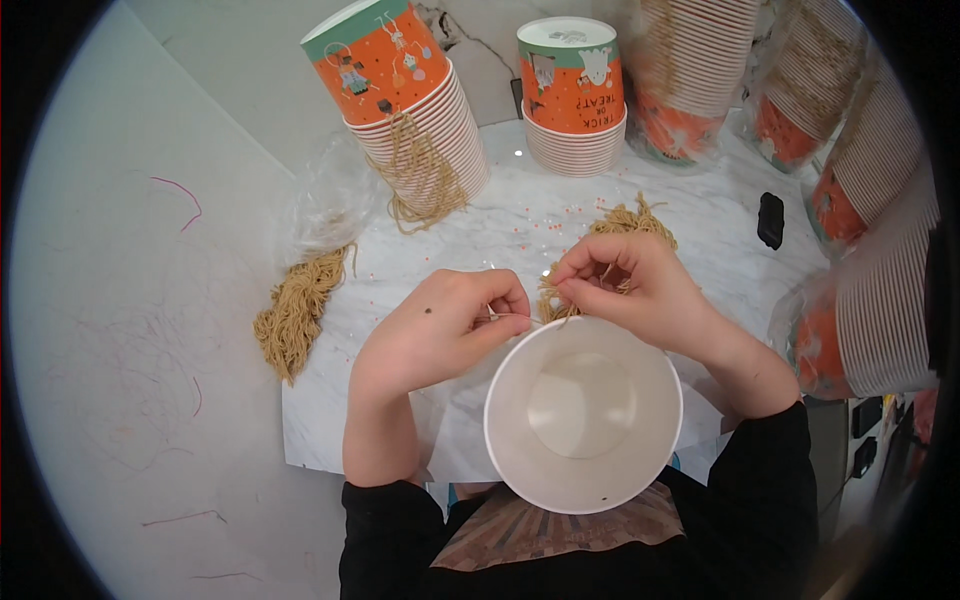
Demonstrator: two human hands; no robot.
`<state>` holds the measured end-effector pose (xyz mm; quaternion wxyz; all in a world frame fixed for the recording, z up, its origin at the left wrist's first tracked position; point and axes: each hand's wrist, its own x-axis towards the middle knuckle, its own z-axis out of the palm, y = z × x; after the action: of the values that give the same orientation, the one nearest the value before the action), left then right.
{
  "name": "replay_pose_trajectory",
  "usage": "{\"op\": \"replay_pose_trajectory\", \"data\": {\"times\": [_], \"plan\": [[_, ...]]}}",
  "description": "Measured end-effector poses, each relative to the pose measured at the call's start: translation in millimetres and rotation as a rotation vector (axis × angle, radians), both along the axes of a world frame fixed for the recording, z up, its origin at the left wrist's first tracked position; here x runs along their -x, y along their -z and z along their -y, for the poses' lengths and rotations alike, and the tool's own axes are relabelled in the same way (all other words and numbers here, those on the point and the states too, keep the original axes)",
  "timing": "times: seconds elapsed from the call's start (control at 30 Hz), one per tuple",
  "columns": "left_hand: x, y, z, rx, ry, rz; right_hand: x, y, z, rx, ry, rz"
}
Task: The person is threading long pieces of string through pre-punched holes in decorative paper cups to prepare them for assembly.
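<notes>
A white paper bucket (505, 440) stands close to my body, its open mouth facing up and its inside bare. At its far rim my left hand (430, 325) is closed in a pinch, and a thin pale strand shows between the fingertips. My right hand (640, 285) pinches the end of a tan cord (572, 303) just above the same rim. Beneath and beyond that hand lies a bundle of tan cords (635, 220), partly hidden by it. Whether the strand passes through the bucket's wall is hidden.
Orange and green printed bucket stacks (575, 90) and a leaning stack (385, 65) draped with cord stand at the back. Plastic-wrapped stacks (880, 310) line the right. A cord bundle (300, 310) lies left, a black object (770, 220) right, on the marbled table (500, 240).
</notes>
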<state>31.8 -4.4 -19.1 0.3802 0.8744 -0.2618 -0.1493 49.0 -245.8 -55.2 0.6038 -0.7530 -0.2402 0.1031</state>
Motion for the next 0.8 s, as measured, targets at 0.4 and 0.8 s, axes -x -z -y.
{"op": "replay_pose_trajectory", "data": {"times": [0.4, 0.8], "plan": [[-5, 7, 3, 0.189, -0.065, 0.07, 5, -7, -2, 0.063, -0.062, 0.138], [-9, 13, 12, 0.403, -0.168, -0.273, 6, -2, -3, -0.008, -0.074, 0.206]]}}
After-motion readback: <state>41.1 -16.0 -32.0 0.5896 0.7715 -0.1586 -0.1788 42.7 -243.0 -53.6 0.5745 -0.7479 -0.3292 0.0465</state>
